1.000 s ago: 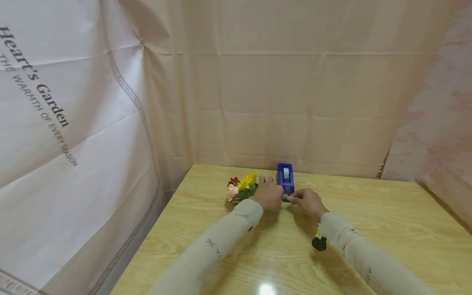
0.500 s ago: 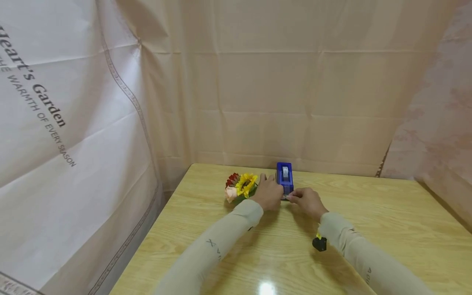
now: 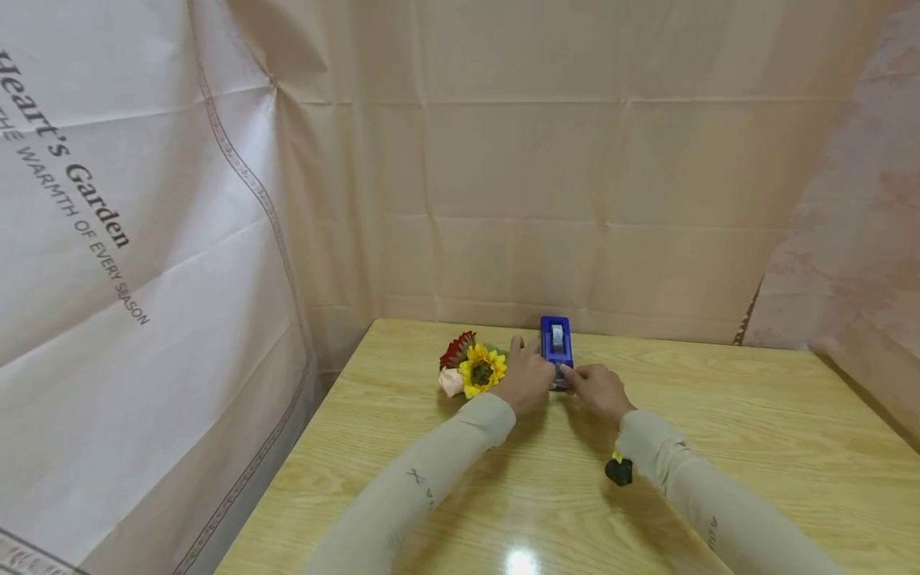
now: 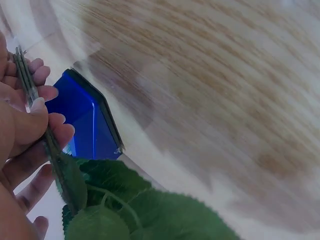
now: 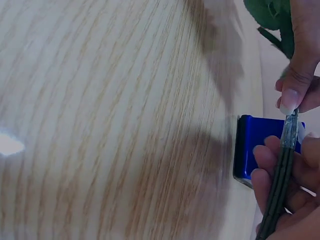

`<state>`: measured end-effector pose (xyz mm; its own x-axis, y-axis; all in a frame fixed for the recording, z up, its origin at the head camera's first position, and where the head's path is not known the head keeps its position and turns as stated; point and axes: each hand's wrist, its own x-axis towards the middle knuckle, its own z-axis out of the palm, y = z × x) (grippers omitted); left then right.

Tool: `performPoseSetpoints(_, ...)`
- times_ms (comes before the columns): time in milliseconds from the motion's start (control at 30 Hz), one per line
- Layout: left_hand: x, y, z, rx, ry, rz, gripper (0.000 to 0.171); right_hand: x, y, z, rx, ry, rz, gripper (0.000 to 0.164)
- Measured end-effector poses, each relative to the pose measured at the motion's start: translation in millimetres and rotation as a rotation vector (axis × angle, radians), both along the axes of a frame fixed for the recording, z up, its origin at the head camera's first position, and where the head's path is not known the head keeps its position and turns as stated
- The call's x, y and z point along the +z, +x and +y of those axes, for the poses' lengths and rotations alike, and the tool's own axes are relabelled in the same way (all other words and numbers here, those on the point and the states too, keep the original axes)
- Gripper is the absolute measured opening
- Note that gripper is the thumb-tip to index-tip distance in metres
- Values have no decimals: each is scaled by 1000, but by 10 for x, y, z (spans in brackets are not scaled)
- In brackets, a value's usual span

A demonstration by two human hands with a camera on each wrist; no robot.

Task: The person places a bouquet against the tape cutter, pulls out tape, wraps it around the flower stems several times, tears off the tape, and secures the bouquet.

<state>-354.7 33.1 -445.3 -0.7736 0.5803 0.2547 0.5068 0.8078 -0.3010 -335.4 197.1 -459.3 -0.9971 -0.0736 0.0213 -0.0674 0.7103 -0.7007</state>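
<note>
My left hand (image 3: pixel 530 382) pinches the stems of a small bunch of flowers under the leaves (image 4: pixel 135 200). Its heads, a yellow sunflower (image 3: pixel 481 371), a dark red flower (image 3: pixel 458 351) and a peach rose (image 3: pixel 450 382), point left. My right hand (image 3: pixel 598 393) has its fingers curled behind the lower green stems (image 5: pixel 280 195). Clear tape (image 5: pixel 290 131) is wound round the stems just below the left thumb. Right behind both hands stands a blue tape dispenser (image 3: pixel 557 335) with a roll of tape in it.
The wooden table (image 3: pixel 402 471) ends at a beige cloth backdrop (image 3: pixel 517 200) close behind the dispenser. A white printed cloth (image 3: pixel 144 359) hangs along the left. A small black object (image 3: pixel 619 471) with a yellow bit shows below the right cuff.
The bunch has turned about its stems, and the sunflower now faces up toward the head camera. The pale tape strip seen earlier between the fingers no longer shows in the head view.
</note>
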Motion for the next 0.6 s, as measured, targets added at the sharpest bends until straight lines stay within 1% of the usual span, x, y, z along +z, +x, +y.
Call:
performPoseSetpoints(167,22,7,24,-8,-55,22,12,8,-15,1,26,16,-22,52)
performPoseSetpoints(333,13,26,-1,-40,-59,72,13,11,-16,-11,32,33,-25,50)
performPoseSetpoints(400,9,30,-11,-48,-63,95,17,17,-16,-19,33,40,-27,50)
performPoseSetpoints(533,-1,33,-16,-57,-65,109,23,48,-15,-38,32,48,-41,50)
performPoseSetpoints(600,-6,35,-16,-63,-59,115,22,59,-21,-40,25,54,-47,51)
